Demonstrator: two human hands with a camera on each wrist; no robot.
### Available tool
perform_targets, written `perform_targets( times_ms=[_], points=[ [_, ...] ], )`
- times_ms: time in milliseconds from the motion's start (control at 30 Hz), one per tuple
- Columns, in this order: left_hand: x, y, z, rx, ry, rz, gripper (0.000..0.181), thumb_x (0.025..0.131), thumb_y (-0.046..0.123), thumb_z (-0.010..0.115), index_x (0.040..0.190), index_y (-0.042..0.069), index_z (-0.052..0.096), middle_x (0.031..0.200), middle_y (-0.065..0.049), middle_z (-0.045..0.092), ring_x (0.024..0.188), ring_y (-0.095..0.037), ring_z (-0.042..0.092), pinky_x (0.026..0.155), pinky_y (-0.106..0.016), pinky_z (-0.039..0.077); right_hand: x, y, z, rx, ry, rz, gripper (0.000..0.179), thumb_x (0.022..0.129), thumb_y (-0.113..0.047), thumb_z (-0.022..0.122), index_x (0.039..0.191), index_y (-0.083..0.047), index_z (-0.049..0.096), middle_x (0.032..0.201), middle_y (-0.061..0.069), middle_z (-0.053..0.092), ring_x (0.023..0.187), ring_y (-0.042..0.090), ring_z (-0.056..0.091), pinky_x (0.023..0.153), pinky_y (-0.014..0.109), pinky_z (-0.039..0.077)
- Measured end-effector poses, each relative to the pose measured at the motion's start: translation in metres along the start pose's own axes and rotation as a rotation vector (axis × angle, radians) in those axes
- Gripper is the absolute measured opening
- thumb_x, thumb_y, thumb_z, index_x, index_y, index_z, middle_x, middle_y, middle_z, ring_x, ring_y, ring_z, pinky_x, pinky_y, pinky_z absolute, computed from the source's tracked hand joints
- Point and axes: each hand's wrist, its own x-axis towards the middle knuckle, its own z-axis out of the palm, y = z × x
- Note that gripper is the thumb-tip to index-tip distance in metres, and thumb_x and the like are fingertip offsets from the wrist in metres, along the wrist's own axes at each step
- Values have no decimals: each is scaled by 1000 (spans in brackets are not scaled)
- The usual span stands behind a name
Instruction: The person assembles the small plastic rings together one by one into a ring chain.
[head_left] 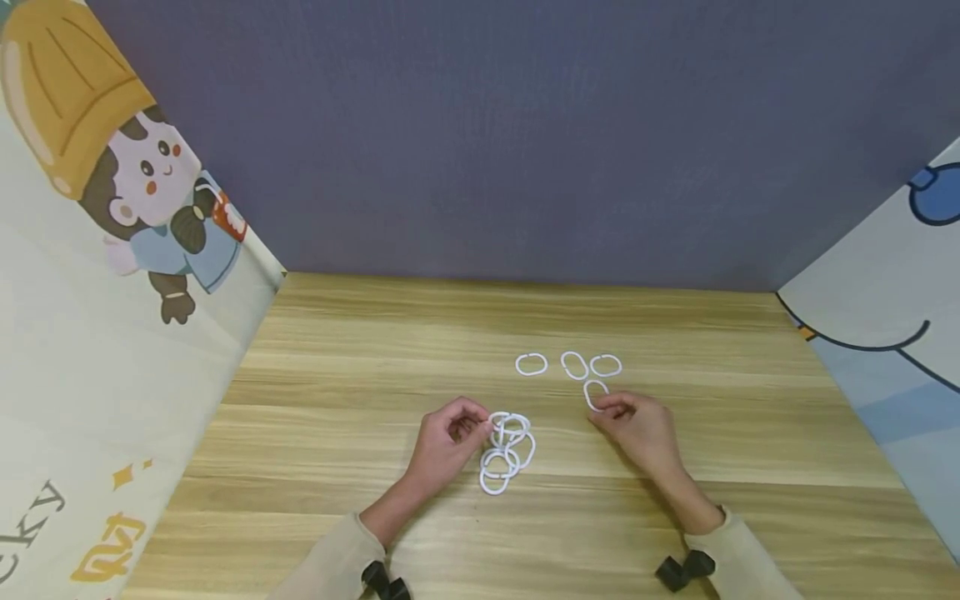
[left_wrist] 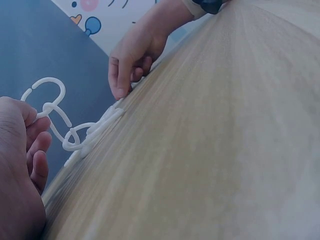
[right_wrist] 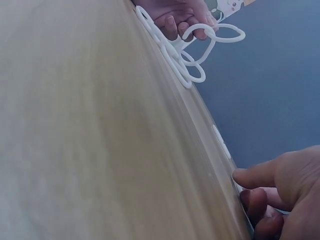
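My left hand pinches the end link of a white plastic chain between thumb and fingertips. In the left wrist view that end link is raised off the table, with a small gap in its side. The other joined links lie heaped on the wood below it. To the right, the thumb and fingers of my right hand pinch the edge of a single loose link at the tabletop. That link is mostly hidden by fingers in the right wrist view.
Beyond the right hand lie a loose link on the left, a middle link and a right link. The wooden table meets a dark back wall. Printed side panels stand left and right.
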Motion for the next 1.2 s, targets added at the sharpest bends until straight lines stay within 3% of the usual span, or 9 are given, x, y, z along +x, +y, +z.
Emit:
perform_targets(
  times_ms=[200,467,700,1000,1200],
  points=[
    [0,-1,0,3,4,-14,7,97,-2,79,102,-5,75,88,-15,74,78,-6,63,67,-19,52,-3,-6,1,-47,-49,-5,13,87,-14,96,93,-9,85,80,0,76,70,5,65,66,19,51],
    [11,0,2,6,37,-39,6,98,-1,79,103,-3,76,89,-12,74,78,-6,63,67,-18,51,18,-6,2,-66,-78,-44,16,85,-15,98,89,-11,83,78,-3,76,70,4,64,66,19,51],
    [21,-1,3,9,66,-39,6,98,-1,79,103,-3,76,90,-12,74,78,-6,63,68,-18,51,37,-6,1,-119,-121,-97,12,90,-13,93,87,-13,82,77,-5,73,70,6,62,65,22,50],
    [22,-1,3,2,58,-28,12,99,1,79,104,-9,74,89,-13,74,78,-5,63,68,-18,51,36,-14,-1,-152,-171,-115,11,95,-11,88,90,-10,79,76,-4,69,67,6,58,61,24,48],
    [22,-2,2,6,54,-31,13,99,2,79,104,-9,74,89,-13,74,78,-5,63,68,-18,51,35,-12,0,-122,-155,-93,11,101,-12,82,96,-4,77,78,0,67,67,9,54,59,25,44]
  ],
)
